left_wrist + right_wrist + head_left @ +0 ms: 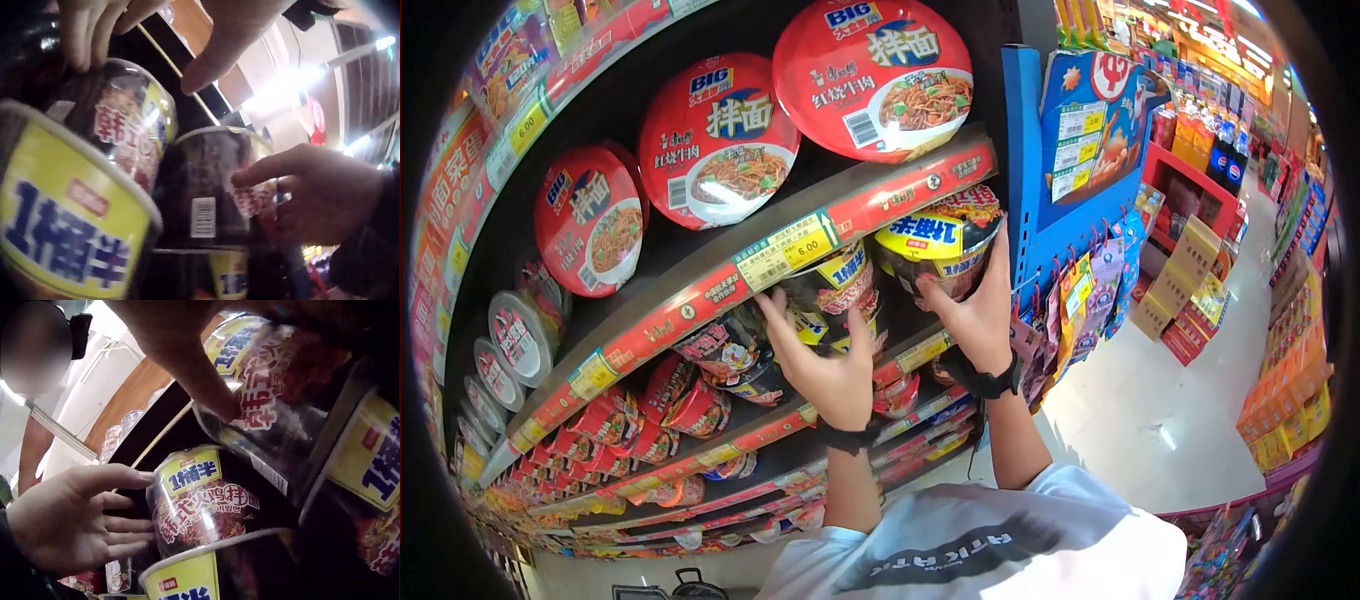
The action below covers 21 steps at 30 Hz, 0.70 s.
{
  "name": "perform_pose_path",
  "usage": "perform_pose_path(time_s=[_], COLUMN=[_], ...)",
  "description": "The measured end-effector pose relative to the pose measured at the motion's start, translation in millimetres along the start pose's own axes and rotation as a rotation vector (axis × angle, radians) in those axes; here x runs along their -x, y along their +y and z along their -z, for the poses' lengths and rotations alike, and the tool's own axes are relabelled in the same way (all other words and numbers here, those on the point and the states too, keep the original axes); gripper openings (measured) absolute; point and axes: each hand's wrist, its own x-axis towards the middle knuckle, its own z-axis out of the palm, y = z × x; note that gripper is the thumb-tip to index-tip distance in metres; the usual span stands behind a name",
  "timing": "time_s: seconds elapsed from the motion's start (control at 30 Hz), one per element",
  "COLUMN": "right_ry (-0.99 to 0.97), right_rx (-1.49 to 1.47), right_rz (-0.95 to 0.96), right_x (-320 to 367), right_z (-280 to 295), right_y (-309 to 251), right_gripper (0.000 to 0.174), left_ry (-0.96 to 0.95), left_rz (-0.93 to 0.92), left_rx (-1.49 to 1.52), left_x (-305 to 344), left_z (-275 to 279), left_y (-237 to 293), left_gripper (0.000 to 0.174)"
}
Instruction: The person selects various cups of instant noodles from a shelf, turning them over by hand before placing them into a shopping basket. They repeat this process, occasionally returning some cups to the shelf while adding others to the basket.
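Observation:
My right hand (974,315) grips a black-and-yellow instant noodle tub (930,240) at the right end of the shelf, its thumb on the near side. In the right wrist view that tub (281,381) tilts above its neighbours. To the left, my left hand (825,368) is spread with fingers straight beside a second noodle tub (845,283). The right wrist view shows the left fingertips right at this second tub (203,500), which sits on another yellow-labelled tub (184,578). In the left wrist view, the right thumb presses against the gripped tub (212,181).
Big red noodle bowls (720,140) stand on the shelf above, behind a red price rail (880,205) close over my hands. A blue panel (1022,170) with hanging packets bounds the right side. Black noodle tubs (730,350) stand left of my left hand.

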Motion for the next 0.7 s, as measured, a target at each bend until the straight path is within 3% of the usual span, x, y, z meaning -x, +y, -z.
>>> perform_pose_path(time_s=[0.07,0.2,0.43,0.7], right_ry=[0.010,0.057,0.007,0.048], right_rx=[-0.071,-0.030,0.198,0.199], right_rz=[-0.061,0.006,0.028,0.070], right_x=[-3.4,-13.4,-20.6,-25.0], right_z=[-5.3,-16.8,-19.2,-32.3], right_y=[2.0,7.5,-2.1,9.6], right_gripper=[0.109,0.108,0.123,0.124], left_ry=[0.015,-0.059,-0.081,-0.040], left_rz=[-0.013,0.105,0.242,0.136], left_rx=[-0.125,-0.083,-0.151,-0.128], left_x=[-6.3,-22.8,-23.9,-25.6], left_z=[-1.8,-5.6,-12.2,-6.4], left_y=[-11.7,-9.6,-25.5,-36.2], left_gripper=[0.103,0.114,0.121,0.115])
